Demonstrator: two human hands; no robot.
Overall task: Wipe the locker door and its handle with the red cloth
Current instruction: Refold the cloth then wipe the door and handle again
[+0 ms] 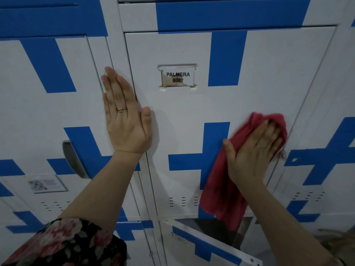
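The white locker door (pixel 184 112) with blue cross stripes fills the middle of the view and carries a label reading PALMERA 0007 (pixel 177 77). My right hand (pixel 253 150) presses the red cloth (pixel 222 191) flat against the door's right edge, with the cloth's tail hanging down below the wrist. Only a small metal bit of the handle (pixel 282 154) shows just right of my fingers; the rest is covered by hand and cloth. My left hand (pixel 124 114) lies flat with fingers together on the door's left edge and the frame beside it.
A neighbouring locker on the left has a recessed grey handle (pixel 74 160) and a paper notice (pixel 47 183). Below the wiped door, another locker door (pixel 207 244) stands swung open toward me. More lockers continue to the right (pixel 326 150).
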